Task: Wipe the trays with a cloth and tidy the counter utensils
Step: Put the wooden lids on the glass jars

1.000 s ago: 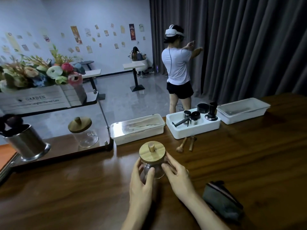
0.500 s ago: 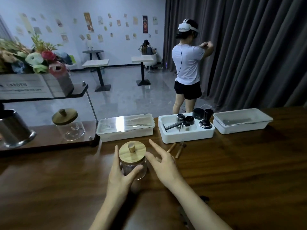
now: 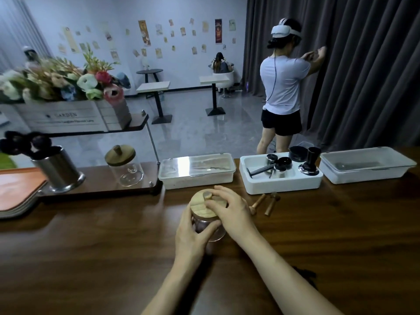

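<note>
- We see a glass jar (image 3: 208, 226) standing upright on the dark wooden counter (image 3: 329, 235), its long axis vertical, with its wooden lid (image 3: 200, 204) facing up and the lid's knob (image 3: 207, 196) pointing straight up.
- Our left hand (image 3: 193, 235) wraps the jar's glass body from the near left, fingers curled round it and the thumb pressed across the front.
- Our right hand (image 3: 229, 212) lies over the lid from the right, its fingers bent and resting on the wood just beside the knob; we cannot tell whether they pinch the knob.
- Just right of the jar, two small wooden-handled tools (image 3: 264, 203) lie side by side on the counter, their long axes running from near left to far right.
- Along the far edge stand three white trays: a covered left tray (image 3: 196, 176), a middle tray (image 3: 281, 185) holding dark and metal coffee utensils (image 3: 279, 164), and a right tray (image 3: 366, 171).
- A second lidded jar (image 3: 125, 165) and a steel cup (image 3: 59, 169) stand on the low shelf (image 3: 100, 185) to the left.
</note>
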`<state>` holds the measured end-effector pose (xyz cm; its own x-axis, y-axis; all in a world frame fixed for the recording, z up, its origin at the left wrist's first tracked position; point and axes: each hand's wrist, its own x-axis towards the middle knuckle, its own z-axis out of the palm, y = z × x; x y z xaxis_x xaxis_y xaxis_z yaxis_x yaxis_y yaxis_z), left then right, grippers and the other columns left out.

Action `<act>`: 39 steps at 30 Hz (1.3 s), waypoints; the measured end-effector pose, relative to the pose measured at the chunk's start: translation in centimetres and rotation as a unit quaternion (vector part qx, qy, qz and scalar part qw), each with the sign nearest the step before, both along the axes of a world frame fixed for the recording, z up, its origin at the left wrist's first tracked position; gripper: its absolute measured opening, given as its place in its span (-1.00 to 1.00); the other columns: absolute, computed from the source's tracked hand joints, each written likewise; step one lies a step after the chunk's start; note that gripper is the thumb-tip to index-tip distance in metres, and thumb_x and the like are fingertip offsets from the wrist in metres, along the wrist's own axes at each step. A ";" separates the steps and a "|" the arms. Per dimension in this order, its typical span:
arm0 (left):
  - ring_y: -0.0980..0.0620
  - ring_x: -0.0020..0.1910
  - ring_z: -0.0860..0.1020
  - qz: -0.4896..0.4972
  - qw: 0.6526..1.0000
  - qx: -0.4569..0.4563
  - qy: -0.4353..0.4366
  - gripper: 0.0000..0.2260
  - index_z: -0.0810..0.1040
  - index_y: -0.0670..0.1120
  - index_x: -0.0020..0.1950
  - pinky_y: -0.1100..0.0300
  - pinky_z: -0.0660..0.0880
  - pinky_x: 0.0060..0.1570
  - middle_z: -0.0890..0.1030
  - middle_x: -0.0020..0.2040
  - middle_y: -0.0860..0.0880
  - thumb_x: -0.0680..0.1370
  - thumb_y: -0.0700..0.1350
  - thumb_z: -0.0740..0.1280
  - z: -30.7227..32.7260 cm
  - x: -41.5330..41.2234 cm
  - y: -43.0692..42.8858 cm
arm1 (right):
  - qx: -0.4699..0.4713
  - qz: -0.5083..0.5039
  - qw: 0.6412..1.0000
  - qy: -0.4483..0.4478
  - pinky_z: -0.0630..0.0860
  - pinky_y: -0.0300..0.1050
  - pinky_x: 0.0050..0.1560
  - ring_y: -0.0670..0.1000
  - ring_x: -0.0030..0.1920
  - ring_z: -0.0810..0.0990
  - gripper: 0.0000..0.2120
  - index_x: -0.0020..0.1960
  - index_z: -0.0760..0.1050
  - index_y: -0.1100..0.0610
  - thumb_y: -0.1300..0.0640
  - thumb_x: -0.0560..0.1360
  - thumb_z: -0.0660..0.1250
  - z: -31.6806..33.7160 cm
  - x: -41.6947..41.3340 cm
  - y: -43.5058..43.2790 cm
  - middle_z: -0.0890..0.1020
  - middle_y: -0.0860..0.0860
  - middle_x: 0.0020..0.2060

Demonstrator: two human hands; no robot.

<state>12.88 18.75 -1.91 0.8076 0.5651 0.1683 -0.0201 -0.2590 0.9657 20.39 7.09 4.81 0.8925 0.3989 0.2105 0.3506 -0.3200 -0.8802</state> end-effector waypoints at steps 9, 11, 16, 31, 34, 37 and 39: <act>0.12 0.20 0.62 -0.004 1.000 0.029 0.009 -0.34 0.48 0.24 0.37 -0.10 0.56 0.23 0.64 0.21 0.13 0.31 0.23 0.59 -0.3 0.0 0.4 | 0.053 -0.004 0.998 -0.035 0.40 -0.43 -0.06 -0.32 -0.07 0.56 -0.93 -0.03 0.67 0.11 0.19 0.50 0.43 0.1 -0.5 1.2 0.62 -0.14 -0.15; 0.26 0.25 0.56 0.001 0.999 0.038 0.007 -0.32 0.44 0.32 0.36 -0.01 0.53 0.29 0.60 0.23 0.24 0.28 0.28 0.57 -0.2 -0.1 0.2 | 0.085 -0.042 0.995 -0.040 0.49 -0.23 -0.02 -0.13 -0.07 0.61 -0.93 -0.02 0.65 0.10 0.14 0.52 0.41 0.9 -0.4 1.3 0.65 -0.14 -0.20; 0.38 0.30 0.45 0.000 0.997 0.071 0.018 -0.33 0.33 0.47 0.31 0.08 0.49 0.35 0.50 0.27 0.35 0.28 0.32 0.54 -0.1 -0.8 0.4 | 0.080 -0.036 0.991 -0.096 0.54 -0.09 0.11 -0.09 0.03 0.63 -0.81 0.10 0.66 0.03 0.01 0.53 0.39 5.2 4.8 -0.1 0.69 -0.15 -0.04; 0.29 0.37 0.45 -0.001 0.992 0.124 -0.004 -0.18 0.19 0.50 0.49 0.00 0.53 0.31 0.48 0.37 0.31 0.31 0.33 0.51 -0.2 -3.2 0.4 | -0.161 -0.069 0.984 -0.024 0.39 -0.13 0.04 0.00 0.12 0.54 -0.83 0.06 0.62 0.01 -0.02 0.51 0.41 -5.3 5.4 0.4 0.56 -0.08 0.12; 0.23 0.37 0.47 0.000 0.992 0.123 -0.009 -0.22 0.24 0.47 0.47 -0.04 0.54 0.29 0.48 0.37 0.31 0.32 0.31 0.52 -0.5 -3.2 0.5 | -0.176 -0.065 0.982 -0.040 0.39 -0.14 0.01 0.01 0.12 0.56 -0.81 0.06 0.64 0.02 -0.03 0.50 0.41 -5.5 5.3 0.3 0.58 -0.09 0.13; 0.24 0.36 0.48 0.002 0.992 0.127 -0.014 -0.22 0.26 0.44 0.49 -0.02 0.55 0.29 0.49 0.37 0.29 0.32 0.30 0.52 -0.7 -3.1 0.5 | -0.167 -0.043 0.983 -0.055 0.32 -0.19 -0.08 -0.05 0.05 0.56 -0.80 0.01 0.65 0.00 -0.09 0.49 0.42 -4.7 5.4 -0.3 0.62 -0.14 0.06; 0.26 0.35 0.48 0.003 0.991 0.131 -0.016 -0.22 0.26 0.42 0.49 -0.01 0.56 0.27 0.49 0.36 0.30 0.33 0.32 0.52 -0.7 -3.0 0.5 | -0.147 -0.053 0.986 -0.062 0.34 -0.20 -0.12 -0.12 -0.04 0.57 -0.80 -0.03 0.67 -0.04 -0.14 0.51 0.39 -3.8 5.7 -1.8 0.66 -0.17 -0.03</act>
